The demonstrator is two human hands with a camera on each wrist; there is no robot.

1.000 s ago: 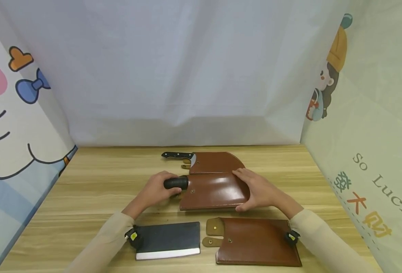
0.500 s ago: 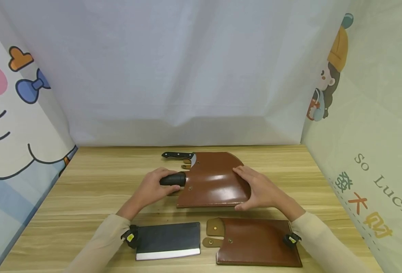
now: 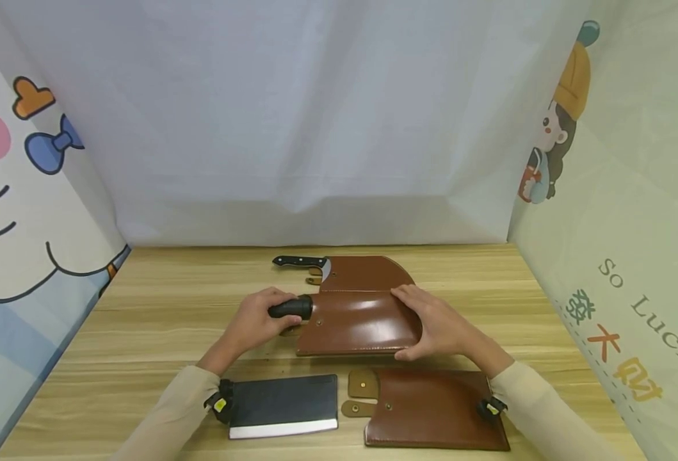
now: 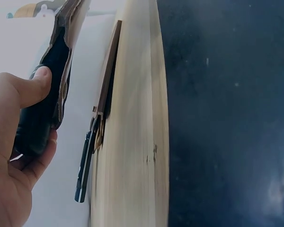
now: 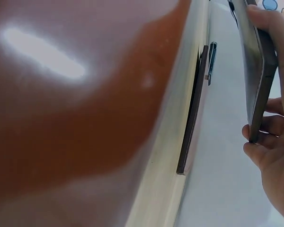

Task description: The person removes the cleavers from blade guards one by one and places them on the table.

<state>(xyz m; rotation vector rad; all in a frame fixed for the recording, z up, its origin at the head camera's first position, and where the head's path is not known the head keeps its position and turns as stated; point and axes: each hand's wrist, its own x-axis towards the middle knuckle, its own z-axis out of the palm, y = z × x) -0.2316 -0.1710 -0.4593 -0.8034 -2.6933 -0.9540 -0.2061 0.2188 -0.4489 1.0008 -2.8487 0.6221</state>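
Note:
A brown leather sheath [image 3: 367, 323] covers the blade of a knife whose thick black handle [image 3: 290, 307] sticks out at the left. My left hand [image 3: 255, 320] grips that handle, its thumb along the near side in the left wrist view. At the sheath's far right end, my right hand [image 3: 438, 323] holds the sheath by its edges between thumb and fingers. Both wrist views show the sheathed knife [image 5: 259, 90] raised off the wooden table [image 3: 160, 307]. The blade inside is hidden.
Behind lies another sheathed knife [image 3: 367, 272] with a riveted black handle [image 3: 299, 261]. In front are a cleaver blade [image 3: 283, 398], dark with a bright edge, its handle side hidden by my left wrist, and a brown sheath [image 3: 436, 410] with unfastened strap tabs [image 3: 363, 385].
Both hands have shifted the sheathed knife slightly left. Its sheath tilted up about half a second ago and has come back down a little. The other knives and sheath have stayed put.

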